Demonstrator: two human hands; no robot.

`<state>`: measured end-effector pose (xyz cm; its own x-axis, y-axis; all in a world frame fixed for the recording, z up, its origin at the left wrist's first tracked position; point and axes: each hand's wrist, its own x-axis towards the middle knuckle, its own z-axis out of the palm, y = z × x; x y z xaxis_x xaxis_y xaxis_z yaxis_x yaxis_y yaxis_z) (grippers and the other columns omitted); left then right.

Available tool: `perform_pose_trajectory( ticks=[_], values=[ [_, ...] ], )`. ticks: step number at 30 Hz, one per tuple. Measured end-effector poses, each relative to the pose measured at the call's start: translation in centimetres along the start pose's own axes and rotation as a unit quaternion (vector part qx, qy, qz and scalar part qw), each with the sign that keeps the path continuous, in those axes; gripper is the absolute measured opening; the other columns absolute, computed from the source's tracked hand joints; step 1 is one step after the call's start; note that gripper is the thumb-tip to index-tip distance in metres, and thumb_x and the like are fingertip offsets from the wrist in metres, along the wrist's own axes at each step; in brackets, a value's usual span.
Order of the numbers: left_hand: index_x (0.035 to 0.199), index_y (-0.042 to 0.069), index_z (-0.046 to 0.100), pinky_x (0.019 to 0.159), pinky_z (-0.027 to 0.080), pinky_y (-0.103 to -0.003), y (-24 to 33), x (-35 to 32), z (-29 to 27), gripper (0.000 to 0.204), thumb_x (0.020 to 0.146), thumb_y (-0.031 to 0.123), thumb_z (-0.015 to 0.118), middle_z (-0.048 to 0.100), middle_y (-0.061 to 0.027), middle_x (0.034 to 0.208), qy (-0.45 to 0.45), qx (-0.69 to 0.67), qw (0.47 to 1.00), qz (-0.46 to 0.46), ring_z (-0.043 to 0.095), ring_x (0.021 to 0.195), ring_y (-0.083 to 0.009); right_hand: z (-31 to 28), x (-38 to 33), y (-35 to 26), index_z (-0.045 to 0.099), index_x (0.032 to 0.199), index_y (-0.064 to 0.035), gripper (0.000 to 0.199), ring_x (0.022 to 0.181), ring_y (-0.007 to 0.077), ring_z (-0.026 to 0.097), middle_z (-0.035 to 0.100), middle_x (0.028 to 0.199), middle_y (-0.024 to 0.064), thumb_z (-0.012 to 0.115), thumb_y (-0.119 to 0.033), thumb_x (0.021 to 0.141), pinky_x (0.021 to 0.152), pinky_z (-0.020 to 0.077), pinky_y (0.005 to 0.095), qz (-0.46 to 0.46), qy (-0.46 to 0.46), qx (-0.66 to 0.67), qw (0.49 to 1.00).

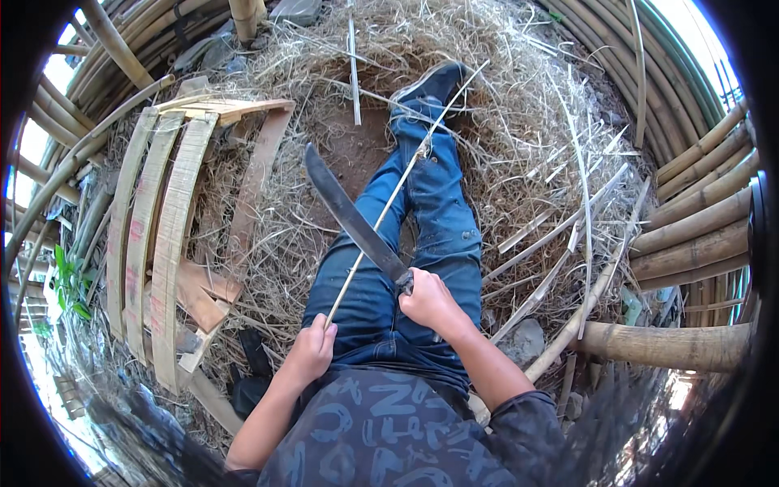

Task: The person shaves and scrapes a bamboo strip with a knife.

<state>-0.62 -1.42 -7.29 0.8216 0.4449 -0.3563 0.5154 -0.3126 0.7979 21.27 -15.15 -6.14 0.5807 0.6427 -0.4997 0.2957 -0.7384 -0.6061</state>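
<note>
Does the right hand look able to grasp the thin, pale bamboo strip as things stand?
Probably not without letting go: the right hand grips the long, dark metal machete, which crosses the strip in this view.

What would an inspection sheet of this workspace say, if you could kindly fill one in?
Surface: brown ground, largely strewn with pale shavings.
Job's things: a machete crosses a long thin strip over the person's legs; whether they touch, I cannot tell.
Clutter: wooden slats at left; loose strips and a grey stone at right.
Grippers: bare hands; the left hand grips the strip's near end, the right hand the machete's handle.
Cables: nothing seen.
Surroundings: bamboo poles on both sides; a green plant at left.
</note>
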Motion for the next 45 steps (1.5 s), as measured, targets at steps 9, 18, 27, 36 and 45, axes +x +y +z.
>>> perform_pose_trajectory(
  ticks=[9,18,27,36,45],
  values=[
    [0.091,0.0,0.046,0.057,0.041,-0.051,2.5,0.2,-0.2,0.018,0.099,0.015,0.048,0.055,-0.0288,0.067,-0.025,-0.004,0.999,0.029,0.055,0.068,-0.0508,-0.6,-4.0,-0.8,0.062,0.096,0.0006,0.026,0.09,0.0463,0.063,0.067,0.085,0.0266,0.063,-0.015,0.075,0.077,0.0495,0.0502,-0.027,-0.03,0.015,0.999],
    [0.093,-0.002,0.05,0.06,0.042,-0.045,4.8,3.6,1.2,0.016,0.097,0.013,0.048,0.057,-0.0256,0.073,-0.043,-0.045,0.996,0.059,0.058,0.071,-0.0465,-2.7,-6.0,-1.2,0.059,0.1,0.0016,0.033,0.079,0.0435,0.065,0.067,0.081,0.0245,0.067,-0.022,0.078,0.072,0.0506,0.0478,-0.085,0.096,0.064,0.99],
    [0.086,0.001,0.048,0.06,0.043,-0.037,1.9,6.4,2.6,0.021,0.092,0.016,0.062,0.051,-0.0095,0.069,-0.124,-0.082,0.988,0.048,0.048,0.066,-0.0176,0.7,-5.3,2.4,0.05,0.12,-0.0007,0.043,0.058,0.0117,0.06,0.06,0.073,0.0049,0.071,-0.023,0.09,0.046,0.0497,0.0252,-0.035,-0.06,0.426,0.902],
    [0.086,0.001,0.046,0.06,0.041,-0.035,4.5,6.3,3.8,0.029,0.087,0.018,0.069,0.048,-0.0068,0.071,-0.106,-0.032,0.993,0.042,0.044,0.065,-0.0169,1.5,-5.9,2.5,0.053,0.103,-0.0023,0.033,0.053,0.0199,0.062,0.062,0.07,0.0111,0.064,-0.031,0.094,0.048,0.0502,0.0341,-0.004,0.084,0.394,0.915],
    [0.089,-0.001,0.048,0.056,0.039,-0.033,5.4,5.5,2.7,0.035,0.086,0.024,0.072,0.046,-0.0053,0.068,-0.12,-0.03,0.992,0.018,0.042,0.062,-0.0143,-1.7,-5.5,3.3,0.05,0.114,-0.0037,0.043,0.079,0.0434,0.066,0.067,0.078,0.0225,0.071,-0.032,0.088,0.068,0.0519,0.0483,-0.097,0.118,0.099,0.983]
  ],
)
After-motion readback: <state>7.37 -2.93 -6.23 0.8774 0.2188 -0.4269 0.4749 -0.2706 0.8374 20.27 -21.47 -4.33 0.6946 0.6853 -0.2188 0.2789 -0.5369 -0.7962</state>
